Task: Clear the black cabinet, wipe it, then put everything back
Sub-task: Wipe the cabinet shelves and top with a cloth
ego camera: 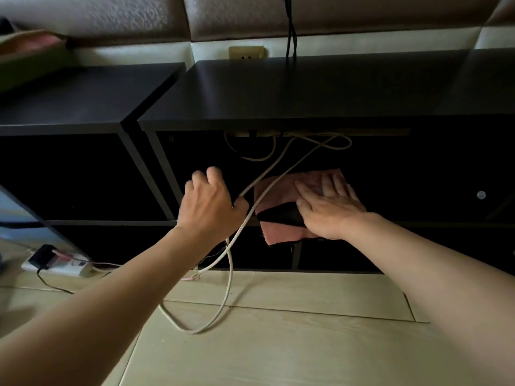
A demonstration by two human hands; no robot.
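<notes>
Right hand [328,207] is lying flat, fingers straight and together, pressing the pink cloth [278,188] onto the shelf [446,224] in the upper bay of the black cabinet [278,93]. Not curling round anything. The cloth is sitting under my palm and fingers, spreading left of them. Its near end is hanging over the shelf's front edge, below my wrist.

Left hand [207,207] is hovering just left of the cloth, in front of the bay's left upright. Thumb and index are pinching the white cable [229,282]; the other fingers are loosely curled and holding nothing. From the pinch the cable is running up and right across the cloth's corner to the underside of the cabinet top, where more loops are hanging. Below my hand it is dropping to the floor [278,344] and looping there.

Room: the bay is running on dark and open to the right of my hand. On the left the upright and the second cabinet [83,101] are closing it in. The power strip [55,266] is lying on the floor at far left, well apart from both hands. The wall socket [246,52] and black cords [291,29] are sitting behind the top.

Writing: I'm not making out any marking on the strip, too small.
</notes>
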